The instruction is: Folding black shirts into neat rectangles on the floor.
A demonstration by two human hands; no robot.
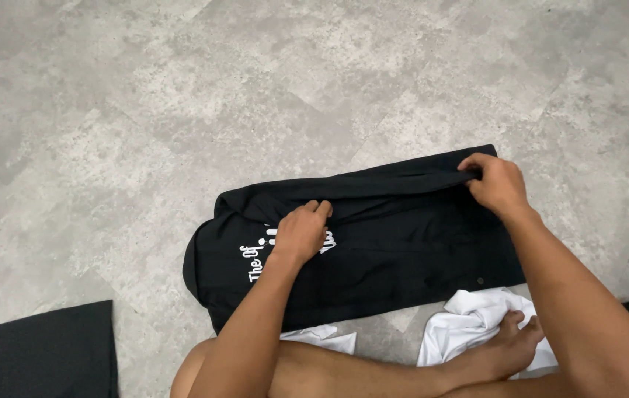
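1. Black shirt [373, 243] lies flat on the grey floor [108, 110], just ahead of the person's crossed legs. Its long axis runs left-right, tilted a bit: right end farther away, left end nearer.
2. Left hand [302, 232] rests on the shirt's mid-left, by the white print; fingers curled, tips on or pinching a fold ridge. Can't tell if cloth is actually gripped.
3. Right hand [499, 184] is at the shirt's far right corner, fingers closed, pinching the top edge of the fold.
4. Both hands sit along the same fold line, which runs w/ the long axis; right hand is at its end, left hand approx. mid-way.
5. White cloth [477, 317] lies just near side of the shirt, right part, a foot [510, 346] on it. Another white bit [329, 337] peeks out under the shirt's near edge.
6. Dark cloth [42, 354] lies well left of the shirt, cut off by the frame; more dark fabric is at the right edge.
7. Hidden: print partly covered by the left hand; shirt's near edge is behind the left forearm; collar and sleeves are hard to make out, black on black.
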